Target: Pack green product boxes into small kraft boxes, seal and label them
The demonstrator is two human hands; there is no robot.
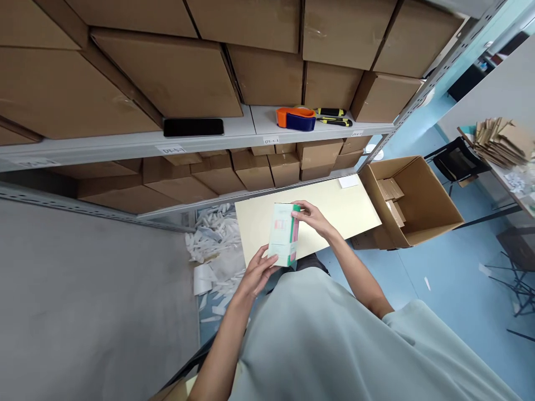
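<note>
Pale box (279, 235) being held over desk (343, 207), both grips busy: left hand (258, 272) pinching its near end, right hand (312, 218) pinching its far corner, green-pink side. Big carton (432, 197) sitting just right of desk, paper scraps (217, 236) lying left of it, phone (193, 127) resting on shelf (239, 126) beyond it.

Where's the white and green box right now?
Middle of the head view: the box is held over the cream board, left hand at its lower end, right hand at its upper right edge.
</note>
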